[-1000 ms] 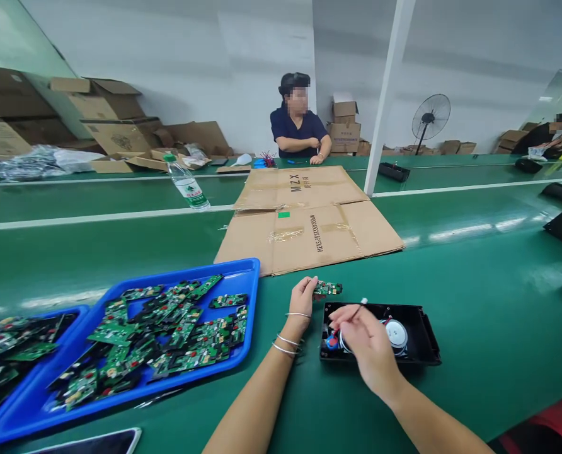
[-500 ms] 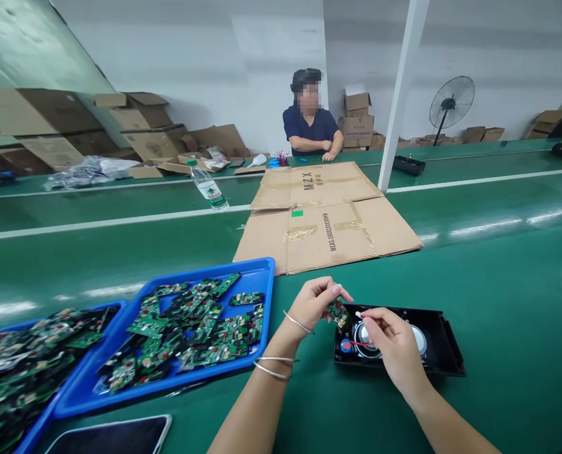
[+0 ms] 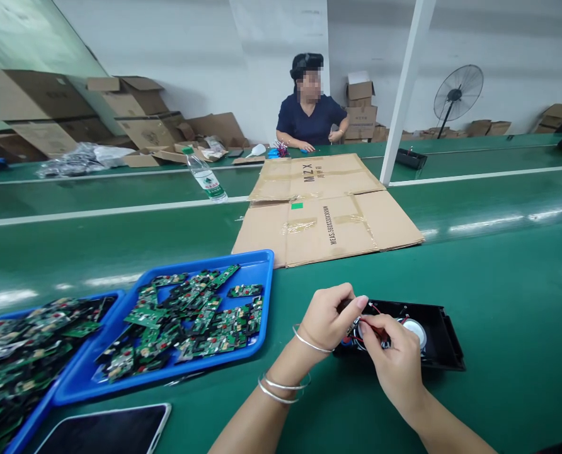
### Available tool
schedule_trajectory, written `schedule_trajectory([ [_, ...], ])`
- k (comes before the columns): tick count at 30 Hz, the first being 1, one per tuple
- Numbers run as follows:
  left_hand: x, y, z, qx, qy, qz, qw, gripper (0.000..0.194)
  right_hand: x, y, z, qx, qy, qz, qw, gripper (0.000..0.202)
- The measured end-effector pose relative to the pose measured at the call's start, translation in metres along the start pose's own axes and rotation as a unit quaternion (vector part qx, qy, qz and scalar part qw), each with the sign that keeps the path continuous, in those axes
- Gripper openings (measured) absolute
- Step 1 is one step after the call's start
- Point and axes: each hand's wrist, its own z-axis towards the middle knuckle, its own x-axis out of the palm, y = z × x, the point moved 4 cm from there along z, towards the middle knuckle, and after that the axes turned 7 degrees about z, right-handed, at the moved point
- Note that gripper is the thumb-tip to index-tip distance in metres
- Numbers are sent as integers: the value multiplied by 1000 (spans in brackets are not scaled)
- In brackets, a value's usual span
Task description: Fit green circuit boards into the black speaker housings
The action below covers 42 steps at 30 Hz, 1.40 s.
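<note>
Both hands meet over the left end of a black speaker housing (image 3: 439,337), which lies open side up on the green bench. My left hand (image 3: 331,315) is closed around a small circuit board, now almost wholly hidden behind the fingers. My right hand (image 3: 397,356) pinches the end of a thin wire lead right against it; the white plug seen on the lead earlier is covered by fingertips. Red wire (image 3: 373,308) loops up beside the fingers. Inside the housing a round speaker (image 3: 416,333) shows to the right of my right hand.
Left of my hands, a blue tray (image 3: 268,315) holds many loose circuit boards, with a second blue tray (image 3: 115,302) beyond it. A phone (image 3: 106,432) lies in front. Flattened cardboard (image 3: 328,221) and a water bottle (image 3: 206,178) lie farther back. A co-worker (image 3: 312,116) sits opposite.
My left hand has turned and moved slightly right, hiding the board. My right hand has brought the wire end up against it. The co-worker's arms have moved apart.
</note>
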Motion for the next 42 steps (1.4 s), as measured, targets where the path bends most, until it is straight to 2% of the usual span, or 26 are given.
schedule_trajectory([
  [5,3,-2,-2,12,-17,68,997,39,-2,1,2,-13,-18,-28,999,18],
  [8,4,-2,-3,20,25,105,994,37,-4,-1,2,-18,-22,-25,999,15],
  [12,-6,-1,-5,32,101,41,993,30,-4,-3,2,-4,-4,-4,1000,12],
  [15,-15,-1,-7,11,132,-24,991,36,-3,-1,2,-4,12,16,1000,13],
  [17,-19,-2,-6,21,140,-29,989,39,-1,1,2,-11,27,27,999,14],
  [20,-20,-4,-6,67,138,0,988,32,0,4,2,-26,39,29,998,15],
  [27,-17,-2,-7,107,139,43,984,35,0,3,0,-52,30,3,998,17],
  [33,-13,2,-6,97,173,51,979,40,1,1,1,-69,23,-8,997,17],
  [42,-8,4,-6,63,220,-13,973,37,3,3,-1,-82,-4,5,997,12],
])
